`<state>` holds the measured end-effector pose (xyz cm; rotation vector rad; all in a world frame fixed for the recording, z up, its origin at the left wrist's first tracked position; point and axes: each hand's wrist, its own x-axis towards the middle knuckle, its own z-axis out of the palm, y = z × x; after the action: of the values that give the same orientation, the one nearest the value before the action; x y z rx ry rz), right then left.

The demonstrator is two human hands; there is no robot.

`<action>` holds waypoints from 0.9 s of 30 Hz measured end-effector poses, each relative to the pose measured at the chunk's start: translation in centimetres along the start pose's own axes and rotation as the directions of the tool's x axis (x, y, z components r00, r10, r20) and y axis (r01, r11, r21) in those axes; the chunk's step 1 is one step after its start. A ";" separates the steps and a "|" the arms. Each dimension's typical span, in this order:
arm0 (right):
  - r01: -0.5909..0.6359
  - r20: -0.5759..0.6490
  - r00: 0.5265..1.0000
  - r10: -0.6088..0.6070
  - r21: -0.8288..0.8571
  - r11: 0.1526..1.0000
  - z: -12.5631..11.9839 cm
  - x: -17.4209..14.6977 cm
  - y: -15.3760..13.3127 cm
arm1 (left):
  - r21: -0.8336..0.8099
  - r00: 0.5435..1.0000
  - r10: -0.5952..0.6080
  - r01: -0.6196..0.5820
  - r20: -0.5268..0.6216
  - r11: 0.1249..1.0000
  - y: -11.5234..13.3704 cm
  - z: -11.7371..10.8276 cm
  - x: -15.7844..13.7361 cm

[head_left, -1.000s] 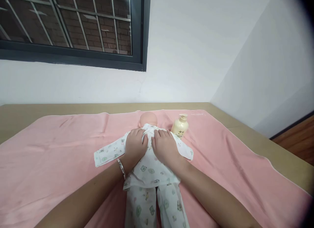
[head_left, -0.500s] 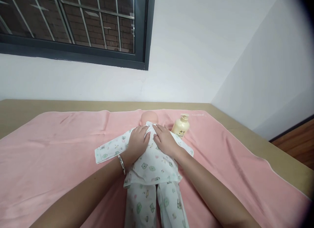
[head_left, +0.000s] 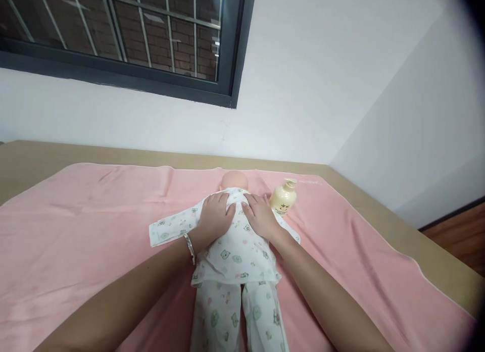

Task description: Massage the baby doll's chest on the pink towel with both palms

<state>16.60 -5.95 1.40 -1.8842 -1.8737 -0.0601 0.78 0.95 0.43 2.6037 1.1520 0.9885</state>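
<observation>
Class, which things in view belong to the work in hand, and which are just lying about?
In use:
left hand and right hand, on the clothed doll
pink cloth beneath it

Seemingly just nearby:
pump bottle, in neither hand
window

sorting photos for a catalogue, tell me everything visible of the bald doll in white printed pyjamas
The bald doll in white printed pyjamas lies on the pink cloth sheet, its smooth, plastic-looking head at the far end, face not visible. Its fabric top and trousers carry small green and pink prints. The sleeves spread sideways; the trousers run off the lower edge. The left hand and right hand rest on its upper torso.
</observation>
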 end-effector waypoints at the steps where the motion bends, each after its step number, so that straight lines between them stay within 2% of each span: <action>1: 0.009 0.000 1.000 -0.009 -0.002 1.000 0.0 -0.1 0.0 | -0.020 1.000 -0.001 0.001 0.009 1.000 -0.1 0.0 0.1; 6: 0.078 -0.032 0.996 -0.079 -0.011 0.997 0.1 -0.1 -0.4 | -0.071 0.998 0.053 -0.050 0.036 0.996 -0.3 0.1 0.3; 11: 0.117 -0.075 0.990 -0.121 -0.055 0.992 0.1 -0.1 -0.6 | -0.062 0.986 0.165 -0.164 0.010 0.985 -0.5 0.3 0.3; 14: 0.121 -0.092 0.987 -0.131 -0.102 0.987 0.0 -0.2 -0.9 | -0.061 0.982 0.191 -0.191 -0.004 0.980 -0.6 0.4 0.2; 21: 0.054 -0.107 0.992 -0.073 -0.163 0.985 -0.4 -0.6 -1.6 | -0.006 0.986 0.146 -0.147 -0.082 0.989 -0.2 0.3 -0.3; 27: -0.026 -0.051 0.998 0.021 -0.091 0.995 -0.2 -0.3 -1.0 | 0.047 0.995 0.093 -0.094 0.023 0.994 0.3 -0.5 0.0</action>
<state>15.70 -6.38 1.80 -1.9473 -1.8435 -0.1873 0.68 0.64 0.96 2.7217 1.0704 0.9602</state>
